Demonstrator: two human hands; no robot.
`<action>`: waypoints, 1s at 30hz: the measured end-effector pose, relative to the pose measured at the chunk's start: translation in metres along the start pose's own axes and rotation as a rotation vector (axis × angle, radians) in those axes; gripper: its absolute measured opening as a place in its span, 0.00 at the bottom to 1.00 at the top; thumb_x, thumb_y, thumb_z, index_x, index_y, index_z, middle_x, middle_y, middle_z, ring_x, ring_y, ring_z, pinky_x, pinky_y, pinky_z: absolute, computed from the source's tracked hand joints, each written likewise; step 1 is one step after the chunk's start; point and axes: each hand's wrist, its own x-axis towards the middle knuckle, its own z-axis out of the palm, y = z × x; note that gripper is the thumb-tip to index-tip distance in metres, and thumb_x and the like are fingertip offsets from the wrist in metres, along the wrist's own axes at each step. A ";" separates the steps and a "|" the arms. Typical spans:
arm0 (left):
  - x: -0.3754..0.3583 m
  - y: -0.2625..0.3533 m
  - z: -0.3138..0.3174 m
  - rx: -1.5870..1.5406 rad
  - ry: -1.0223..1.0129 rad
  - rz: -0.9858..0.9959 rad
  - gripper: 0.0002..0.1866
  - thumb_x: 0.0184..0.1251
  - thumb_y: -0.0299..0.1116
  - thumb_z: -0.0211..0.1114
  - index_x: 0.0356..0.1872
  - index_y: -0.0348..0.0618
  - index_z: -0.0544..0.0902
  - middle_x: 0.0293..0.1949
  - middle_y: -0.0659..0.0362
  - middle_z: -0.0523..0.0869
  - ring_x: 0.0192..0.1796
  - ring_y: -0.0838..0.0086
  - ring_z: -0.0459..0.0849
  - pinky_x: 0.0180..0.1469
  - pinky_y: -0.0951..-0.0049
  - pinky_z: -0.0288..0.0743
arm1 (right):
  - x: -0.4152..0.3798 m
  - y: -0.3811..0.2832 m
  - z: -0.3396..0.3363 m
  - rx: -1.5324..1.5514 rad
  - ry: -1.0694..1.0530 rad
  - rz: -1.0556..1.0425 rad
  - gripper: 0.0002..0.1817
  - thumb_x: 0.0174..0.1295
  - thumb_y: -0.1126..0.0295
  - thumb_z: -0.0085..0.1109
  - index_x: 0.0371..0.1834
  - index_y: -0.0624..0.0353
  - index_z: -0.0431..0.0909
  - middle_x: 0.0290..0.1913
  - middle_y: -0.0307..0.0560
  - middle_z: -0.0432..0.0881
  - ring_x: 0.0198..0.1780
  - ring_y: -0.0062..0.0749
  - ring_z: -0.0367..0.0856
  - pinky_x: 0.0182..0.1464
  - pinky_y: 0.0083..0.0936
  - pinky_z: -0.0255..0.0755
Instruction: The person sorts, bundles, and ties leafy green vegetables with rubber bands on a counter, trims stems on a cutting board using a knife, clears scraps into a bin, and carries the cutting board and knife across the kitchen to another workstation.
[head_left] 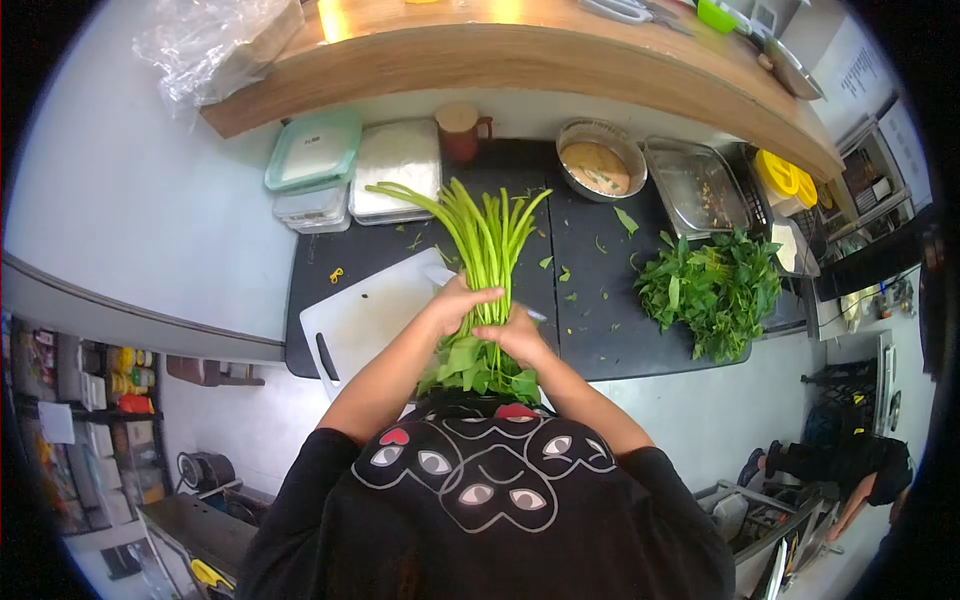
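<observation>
A bunch of long green stems with leaves (pixel 485 240) is held upright over the near edge of the black counter, its leafy end close to my shirt. My left hand (pixel 460 304) is wrapped round the stems from the left. Slightly lower, my right hand (pixel 517 336) grips the same bunch from the right. Behind the hands, a white cutting board (pixel 375 305) lies on the counter. Part of a pale blade or handle (pixel 532 313) shows beside my right hand; the rest is hidden. A pile of leafy greens (pixel 712 292) rests on the counter at the right.
Along the back stand lidded containers (pixel 397 170), a red mug (pixel 460 135), a metal bowl with a tan mixture (pixel 597 166) and a glass tray (pixel 700 190). A wooden shelf (pixel 520 60) overhangs them. Another person (pixel 850 470) is at the far lower right.
</observation>
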 end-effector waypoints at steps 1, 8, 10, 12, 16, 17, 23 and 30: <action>-0.002 0.001 0.001 0.154 -0.008 0.053 0.24 0.49 0.31 0.72 0.48 0.38 0.76 0.41 0.59 0.81 0.43 0.74 0.79 0.46 0.72 0.73 | 0.000 0.001 0.003 -0.013 0.028 -0.011 0.27 0.40 0.73 0.69 0.47 0.67 0.72 0.39 0.48 0.80 0.41 0.35 0.79 0.45 0.27 0.72; -0.008 0.012 0.015 0.251 0.173 -0.014 0.27 0.41 0.26 0.75 0.47 0.37 0.76 0.39 0.58 0.82 0.40 0.74 0.80 0.45 0.73 0.73 | -0.007 -0.018 0.013 -0.458 0.035 -0.046 0.35 0.41 0.58 0.67 0.49 0.71 0.69 0.43 0.62 0.79 0.45 0.47 0.79 0.48 0.33 0.72; -0.008 0.013 0.013 0.263 0.186 -0.012 0.26 0.37 0.24 0.75 0.44 0.37 0.78 0.37 0.58 0.83 0.39 0.74 0.80 0.44 0.74 0.73 | -0.010 -0.019 0.018 -0.557 0.050 -0.061 0.38 0.42 0.51 0.66 0.49 0.73 0.69 0.43 0.66 0.78 0.46 0.50 0.79 0.50 0.35 0.71; -0.009 0.013 0.011 0.317 0.205 -0.023 0.25 0.36 0.23 0.72 0.43 0.37 0.78 0.36 0.58 0.83 0.37 0.74 0.80 0.42 0.74 0.73 | -0.012 -0.022 0.016 -0.646 -0.050 -0.092 0.39 0.45 0.46 0.63 0.48 0.73 0.70 0.45 0.67 0.77 0.47 0.51 0.79 0.51 0.36 0.70; -0.014 0.011 0.000 0.364 0.164 -0.031 0.23 0.35 0.23 0.70 0.41 0.37 0.79 0.36 0.57 0.83 0.35 0.73 0.81 0.40 0.73 0.74 | -0.006 -0.035 -0.012 -0.795 -0.346 -0.067 0.38 0.52 0.40 0.55 0.45 0.72 0.74 0.45 0.67 0.78 0.48 0.48 0.79 0.52 0.34 0.69; -0.017 0.014 -0.004 0.441 0.163 -0.007 0.23 0.35 0.24 0.70 0.41 0.36 0.78 0.36 0.57 0.83 0.35 0.73 0.81 0.40 0.74 0.74 | -0.005 -0.047 -0.026 -0.587 -0.484 -0.010 0.32 0.59 0.42 0.49 0.42 0.66 0.78 0.42 0.61 0.81 0.45 0.43 0.80 0.50 0.31 0.70; -0.051 0.082 -0.023 0.991 0.078 -0.004 0.28 0.33 0.30 0.72 0.42 0.34 0.76 0.36 0.52 0.83 0.37 0.67 0.81 0.44 0.71 0.74 | 0.030 0.023 -0.061 -0.944 0.262 -0.366 0.14 0.58 0.60 0.54 0.39 0.58 0.79 0.36 0.53 0.78 0.41 0.47 0.78 0.46 0.37 0.71; -0.055 0.127 -0.020 1.489 0.076 -0.092 0.29 0.31 0.35 0.74 0.39 0.32 0.75 0.36 0.43 0.82 0.40 0.54 0.81 0.45 0.65 0.74 | 0.065 0.082 -0.034 -1.282 0.176 -0.313 0.17 0.52 0.71 0.55 0.47 0.57 0.74 0.41 0.53 0.76 0.43 0.53 0.76 0.47 0.41 0.72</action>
